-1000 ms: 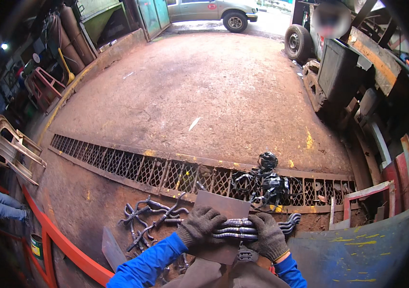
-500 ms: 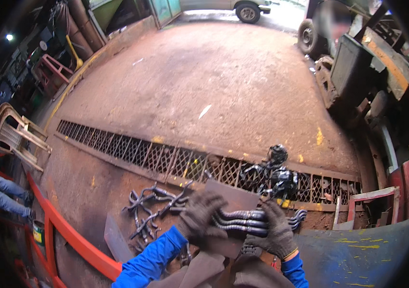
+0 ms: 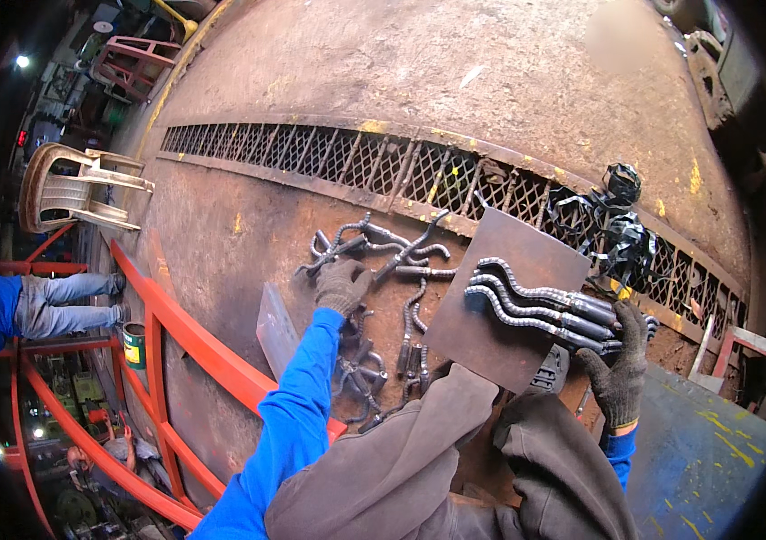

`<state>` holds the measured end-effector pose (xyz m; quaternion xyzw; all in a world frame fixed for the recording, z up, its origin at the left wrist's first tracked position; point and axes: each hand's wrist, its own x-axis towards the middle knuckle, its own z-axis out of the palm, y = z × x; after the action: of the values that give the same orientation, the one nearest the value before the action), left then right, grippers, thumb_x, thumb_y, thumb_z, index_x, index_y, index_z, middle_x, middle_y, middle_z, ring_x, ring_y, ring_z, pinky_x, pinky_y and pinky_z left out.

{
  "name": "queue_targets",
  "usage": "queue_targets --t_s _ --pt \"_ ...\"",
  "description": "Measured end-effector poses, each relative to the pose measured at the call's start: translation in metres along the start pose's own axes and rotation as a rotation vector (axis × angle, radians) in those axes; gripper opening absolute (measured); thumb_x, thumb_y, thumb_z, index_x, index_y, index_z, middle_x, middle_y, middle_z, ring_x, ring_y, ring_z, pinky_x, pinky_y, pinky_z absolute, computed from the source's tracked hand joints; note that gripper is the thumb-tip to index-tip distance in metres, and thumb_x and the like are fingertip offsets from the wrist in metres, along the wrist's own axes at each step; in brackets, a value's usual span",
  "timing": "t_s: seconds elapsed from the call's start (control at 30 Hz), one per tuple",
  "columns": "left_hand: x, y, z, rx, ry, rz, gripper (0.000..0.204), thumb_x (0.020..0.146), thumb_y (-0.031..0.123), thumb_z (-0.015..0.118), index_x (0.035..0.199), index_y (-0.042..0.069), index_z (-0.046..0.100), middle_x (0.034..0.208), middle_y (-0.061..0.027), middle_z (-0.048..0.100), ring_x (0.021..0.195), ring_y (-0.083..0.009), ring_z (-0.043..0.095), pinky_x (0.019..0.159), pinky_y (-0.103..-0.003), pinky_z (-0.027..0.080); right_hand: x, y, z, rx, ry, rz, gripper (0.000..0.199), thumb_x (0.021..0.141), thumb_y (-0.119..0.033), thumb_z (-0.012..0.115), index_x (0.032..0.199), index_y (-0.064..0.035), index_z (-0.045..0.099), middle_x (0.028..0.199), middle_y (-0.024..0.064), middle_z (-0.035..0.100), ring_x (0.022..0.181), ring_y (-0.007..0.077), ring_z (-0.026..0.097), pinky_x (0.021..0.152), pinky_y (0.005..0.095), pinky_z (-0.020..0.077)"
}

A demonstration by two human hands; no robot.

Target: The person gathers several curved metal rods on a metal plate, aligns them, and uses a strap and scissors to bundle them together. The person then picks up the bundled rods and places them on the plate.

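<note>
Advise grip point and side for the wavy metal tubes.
Probably the straight, thicker sections of the wavy metal tubes, from the right: they lie side by side and reach past the right edge of the flat plate, near the right hand. The thinner left ends curve over the plate.

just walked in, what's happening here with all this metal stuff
A person in gloves has several wavy metal rods lying side by side on a flat metal plate. The right hand is at the rods' right end. The left hand reaches down to a loose pile of bent metal pieces on the floor; whether it grips one can't be told.
</note>
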<state>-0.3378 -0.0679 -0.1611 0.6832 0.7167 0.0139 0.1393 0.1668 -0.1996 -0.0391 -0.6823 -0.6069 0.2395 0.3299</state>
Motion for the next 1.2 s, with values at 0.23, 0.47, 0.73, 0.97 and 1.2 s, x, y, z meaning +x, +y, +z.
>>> queue_targets --t_s 0.23,0.47,0.73,0.97,1.2 --pt "0.008 0.077 -0.004 -0.057 -0.074 0.002 0.044 0.080 0.045 0.079 0.111 0.014 0.072 0.113 -0.0162 0.069 0.112 -0.0366 0.062 0.096 -0.046 0.050 0.004 -0.006 0.003 0.033 0.017 -0.001 0.080 0.077 -0.032 0.089 0.143 -0.0030 0.052 0.144 0.0210 0.053 0.134 0.0376 0.052 0.112 0.0454 0.0438" --pt "0.019 0.058 0.009 -0.053 -0.301 0.020 0.047 0.082 0.036 0.077 0.121 0.011 0.069 0.122 -0.0208 0.065 0.117 -0.0403 0.060 0.100 -0.050 0.047 0.005 -0.010 -0.004 0.035 0.087 -0.004 0.070 0.082 -0.026 0.086 0.139 -0.0027 0.055 0.144 0.0198 0.054 0.133 0.0349 0.053 0.110 0.0424 0.0450" --pt "-0.024 0.126 -0.085 -1.099 -0.488 -0.140 0.040 0.085 0.017 0.078 0.120 -0.003 0.071 0.090 -0.0057 0.072 0.083 -0.0145 0.067 0.079 -0.031 0.057 0.016 -0.047 -0.015 0.087 0.127 -0.064 0.046 0.084 -0.014 0.081 0.125 0.0000 0.065 0.128 0.0189 0.064 0.121 0.0329 0.062 0.102 0.0412 0.0501" --pt "-0.051 0.269 -0.153 -1.239 -0.708 0.219 0.037 0.080 0.002 0.082 0.116 -0.002 0.072 0.100 -0.0081 0.077 0.095 -0.0129 0.070 0.088 -0.030 0.058 0.033 -0.097 -0.016 0.376 -0.085 -0.056 0.054 0.079 -0.017 0.086 0.125 0.0016 0.066 0.126 0.0208 0.066 0.114 0.0334 0.066 0.099 0.0402 0.0521" --pt "-0.064 0.313 -0.136 -1.198 -0.666 0.352 0.027 0.089 0.012 0.079 0.111 -0.001 0.073 0.101 -0.0096 0.077 0.095 -0.0127 0.070 0.085 -0.028 0.057 0.014 -0.080 -0.019 0.201 0.028 0.013 0.044 0.086 -0.013 0.077 0.127 0.0012 0.066 0.114 0.0211 0.071 0.101 0.0348 0.069 0.093 0.0411 0.0527"
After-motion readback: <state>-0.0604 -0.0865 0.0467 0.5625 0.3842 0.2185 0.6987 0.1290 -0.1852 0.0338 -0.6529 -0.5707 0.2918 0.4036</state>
